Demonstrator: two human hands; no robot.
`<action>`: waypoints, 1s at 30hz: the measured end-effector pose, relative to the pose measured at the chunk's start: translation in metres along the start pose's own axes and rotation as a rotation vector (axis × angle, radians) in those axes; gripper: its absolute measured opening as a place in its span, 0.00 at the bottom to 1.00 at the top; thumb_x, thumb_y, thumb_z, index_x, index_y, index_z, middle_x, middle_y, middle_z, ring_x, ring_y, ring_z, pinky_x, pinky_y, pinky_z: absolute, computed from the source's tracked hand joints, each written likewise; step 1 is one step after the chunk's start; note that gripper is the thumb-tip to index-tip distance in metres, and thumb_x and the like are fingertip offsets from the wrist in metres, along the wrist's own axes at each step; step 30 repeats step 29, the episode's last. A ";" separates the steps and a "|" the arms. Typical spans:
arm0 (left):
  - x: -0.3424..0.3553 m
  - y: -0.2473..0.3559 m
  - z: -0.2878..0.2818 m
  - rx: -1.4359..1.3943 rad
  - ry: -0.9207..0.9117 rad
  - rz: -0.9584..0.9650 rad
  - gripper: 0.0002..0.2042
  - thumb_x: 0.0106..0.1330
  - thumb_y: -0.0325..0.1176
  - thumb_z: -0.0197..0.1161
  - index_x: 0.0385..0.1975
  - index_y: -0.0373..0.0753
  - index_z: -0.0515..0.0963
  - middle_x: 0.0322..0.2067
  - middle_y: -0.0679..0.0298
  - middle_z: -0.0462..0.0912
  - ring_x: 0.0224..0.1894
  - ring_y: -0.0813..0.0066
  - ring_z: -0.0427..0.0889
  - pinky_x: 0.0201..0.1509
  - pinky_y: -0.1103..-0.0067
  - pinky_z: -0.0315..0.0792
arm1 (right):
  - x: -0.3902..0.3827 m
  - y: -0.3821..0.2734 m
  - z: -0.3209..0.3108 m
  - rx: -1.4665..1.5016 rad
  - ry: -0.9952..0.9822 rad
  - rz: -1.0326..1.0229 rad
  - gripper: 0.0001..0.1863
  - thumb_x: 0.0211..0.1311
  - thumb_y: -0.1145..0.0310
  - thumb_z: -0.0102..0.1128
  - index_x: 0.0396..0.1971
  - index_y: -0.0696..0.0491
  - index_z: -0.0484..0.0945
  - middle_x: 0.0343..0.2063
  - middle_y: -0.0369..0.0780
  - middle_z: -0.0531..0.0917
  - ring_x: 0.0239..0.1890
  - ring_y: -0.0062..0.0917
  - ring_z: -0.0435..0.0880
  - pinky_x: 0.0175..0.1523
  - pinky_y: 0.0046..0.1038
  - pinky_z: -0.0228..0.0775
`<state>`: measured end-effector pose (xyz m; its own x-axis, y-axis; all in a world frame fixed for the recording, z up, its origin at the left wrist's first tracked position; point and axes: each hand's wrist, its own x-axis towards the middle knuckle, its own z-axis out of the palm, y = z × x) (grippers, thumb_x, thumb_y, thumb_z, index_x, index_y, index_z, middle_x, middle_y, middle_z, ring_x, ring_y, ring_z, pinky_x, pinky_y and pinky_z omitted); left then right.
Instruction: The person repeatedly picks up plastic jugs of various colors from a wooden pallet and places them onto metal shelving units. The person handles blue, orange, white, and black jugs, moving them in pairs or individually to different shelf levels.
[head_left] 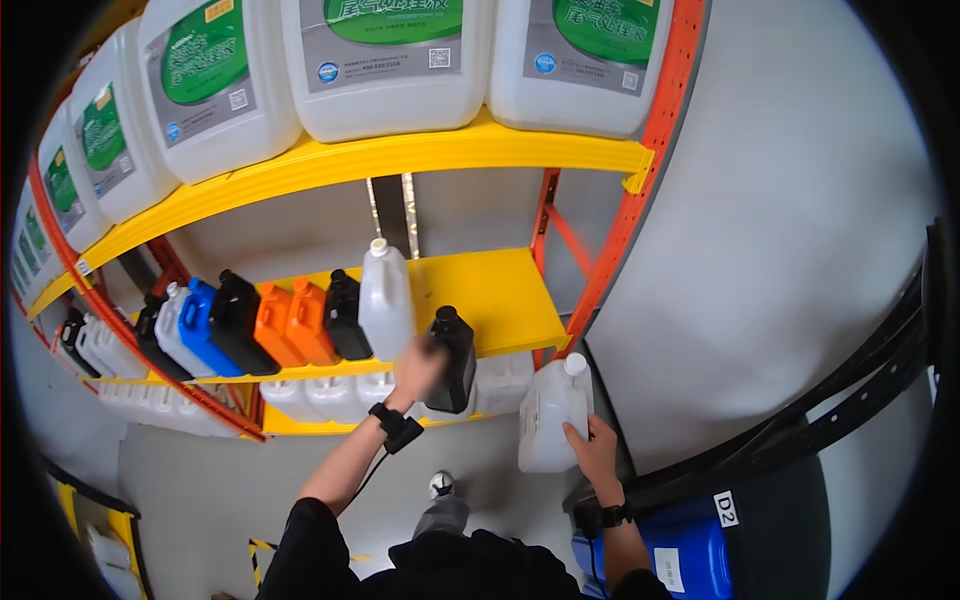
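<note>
My left hand (420, 370), smeared by motion, is at the side of a black plastic jug (455, 365) and appears to grip it. That jug hangs upright at the front edge of the yellow middle shelf (490, 290). Off to the right, my right hand (592, 452) is closed on the side of a translucent white jug (552, 420) with a white cap, held in front of the rack. Just left of the black jug, a tall white jug (385, 305) stands on the shelf. Beside it are a smaller black jug (345, 315) and two orange jugs (310, 325).
Large white canisters (390, 70) with green labels fill the upper shelf, over a yellow beam (400, 150). A red upright (640, 200) bounds the rack at right. White jugs (330, 398) stand lower down. Near my right arm are a blue drum (700, 550) and a black rail (800, 410).
</note>
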<state>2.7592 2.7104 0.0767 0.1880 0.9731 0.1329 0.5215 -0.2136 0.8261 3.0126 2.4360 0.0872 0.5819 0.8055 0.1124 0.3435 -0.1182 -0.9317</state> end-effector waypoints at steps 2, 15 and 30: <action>0.033 -0.001 0.017 0.002 -0.022 -0.001 0.25 0.57 0.40 0.66 0.50 0.29 0.73 0.39 0.44 0.83 0.45 0.46 0.82 0.51 0.63 0.75 | 0.029 -0.037 0.008 0.031 0.010 -0.041 0.11 0.60 0.71 0.67 0.36 0.64 0.80 0.24 0.37 0.83 0.26 0.13 0.76 0.32 0.20 0.68; 0.094 -0.033 0.070 0.145 0.203 0.041 0.26 0.64 0.30 0.60 0.61 0.27 0.64 0.49 0.44 0.75 0.53 0.45 0.73 0.57 0.60 0.70 | 0.234 -0.084 0.141 -0.115 -0.081 -0.194 0.17 0.61 0.62 0.67 0.37 0.63 0.81 0.23 0.37 0.82 0.24 0.17 0.74 0.31 0.24 0.67; -0.056 -0.052 0.034 0.268 0.062 -0.234 0.22 0.65 0.32 0.59 0.60 0.45 0.66 0.57 0.52 0.71 0.51 0.49 0.78 0.52 0.61 0.76 | 0.284 -0.020 0.231 -0.096 -0.244 -0.836 0.16 0.66 0.67 0.64 0.44 0.64 0.77 0.50 0.47 0.77 0.43 0.35 0.79 0.49 0.33 0.74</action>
